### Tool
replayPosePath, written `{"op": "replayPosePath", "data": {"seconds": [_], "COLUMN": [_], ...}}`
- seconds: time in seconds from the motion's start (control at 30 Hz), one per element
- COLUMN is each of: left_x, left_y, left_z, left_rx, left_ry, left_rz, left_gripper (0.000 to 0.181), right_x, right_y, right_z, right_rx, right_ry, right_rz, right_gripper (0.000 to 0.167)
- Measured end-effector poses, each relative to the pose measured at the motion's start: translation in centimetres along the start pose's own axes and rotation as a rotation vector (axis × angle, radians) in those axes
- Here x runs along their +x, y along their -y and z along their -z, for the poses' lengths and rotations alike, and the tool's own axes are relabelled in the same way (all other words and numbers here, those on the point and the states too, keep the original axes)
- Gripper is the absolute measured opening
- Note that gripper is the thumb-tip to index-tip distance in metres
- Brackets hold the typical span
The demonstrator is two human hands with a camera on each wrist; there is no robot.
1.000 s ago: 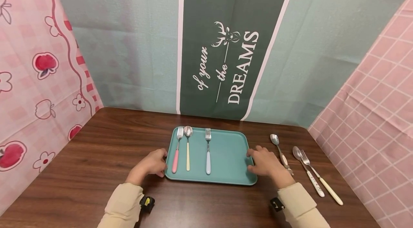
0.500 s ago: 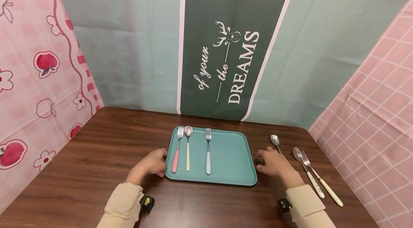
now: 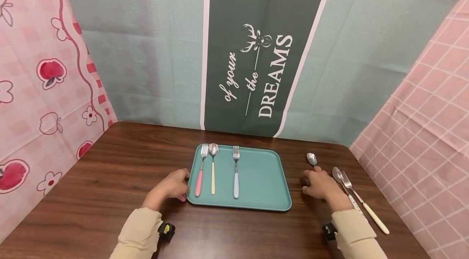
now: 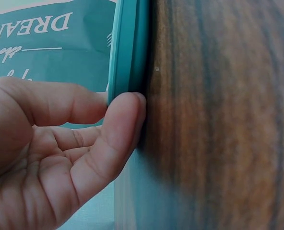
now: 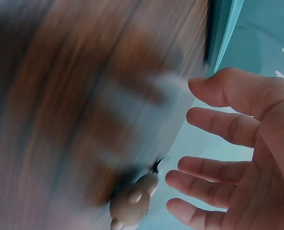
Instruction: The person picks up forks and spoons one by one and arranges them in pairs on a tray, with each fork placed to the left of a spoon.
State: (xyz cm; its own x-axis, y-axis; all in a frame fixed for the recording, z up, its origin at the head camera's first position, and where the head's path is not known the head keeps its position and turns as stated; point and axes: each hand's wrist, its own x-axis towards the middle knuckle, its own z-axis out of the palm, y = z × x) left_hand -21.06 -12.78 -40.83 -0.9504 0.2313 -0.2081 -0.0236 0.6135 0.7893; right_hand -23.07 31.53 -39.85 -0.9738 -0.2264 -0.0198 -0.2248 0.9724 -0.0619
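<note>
A teal tray [image 3: 265, 181] lies on the table, holding a pink-handled fork [image 3: 199, 181], a cream-handled spoon [image 3: 213, 177] and a pale blue-handled fork [image 3: 236, 185]. My left hand [image 3: 175, 185] pinches the tray's left rim [image 4: 127, 52] between thumb and index finger. My right hand [image 3: 322, 185], its fingers relaxed and spread, hovers right of the tray with nothing in it. It covers the handle of a small spoon [image 3: 312, 159] in the head view. In the right wrist view, a brown animal-shaped handle end [image 5: 132, 201] shows below the fingers, apart from them.
Farther right lie a spoon with a patterned white handle [image 3: 336, 174], partly behind the right forearm, and a cream-handled fork [image 3: 375, 217]. A grey-green cloth [image 3: 165, 67] hangs behind the dark wooden table [image 3: 91, 194]; pink cloths [image 3: 428, 137] flank it.
My right hand has left the tray's right rim and moved right, over the small spoon's handle. My left hand and the tray stay in place.
</note>
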Motion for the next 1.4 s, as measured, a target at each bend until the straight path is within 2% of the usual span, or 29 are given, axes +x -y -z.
{"op": "replayPosePath", "data": {"seconds": [0.27,0.5,0.7,0.93,1.17,1.4], "left_x": [0.1,0.4,0.5,0.7,0.5,0.4], "left_y": [0.1,0.1,0.0,0.0,-0.2,-0.3], "left_z": [0.0,-0.2,-0.1,-0.2,-0.1,-0.1], "left_rx": [-0.007,-0.019,-0.014,-0.018,-0.027,-0.034], "left_ry": [-0.004,-0.004,-0.012,-0.016,-0.011,-0.015], "left_rz": [0.012,0.012,0.009,0.016,0.023,0.024], "left_gripper": [0.032,0.033,0.031,0.031,0.032,0.032], "right_x": [0.1,-0.1,0.5,0.9,1.0,1.2], "right_y": [-1.7,-2.6,-3.1,-3.3,-3.6,-4.0], "right_z": [-0.1,0.0,0.2,0.3,0.3,0.1], "right_rx": [0.04,0.088,0.136,0.173,0.148,0.142], "right_ry": [-0.021,0.016,0.066,0.082,0.087,0.051], "right_rz": [-0.007,-0.036,-0.038,-0.048,-0.05,-0.032], "right_gripper": [0.043,0.044,0.039,0.036,0.034,0.041]}}
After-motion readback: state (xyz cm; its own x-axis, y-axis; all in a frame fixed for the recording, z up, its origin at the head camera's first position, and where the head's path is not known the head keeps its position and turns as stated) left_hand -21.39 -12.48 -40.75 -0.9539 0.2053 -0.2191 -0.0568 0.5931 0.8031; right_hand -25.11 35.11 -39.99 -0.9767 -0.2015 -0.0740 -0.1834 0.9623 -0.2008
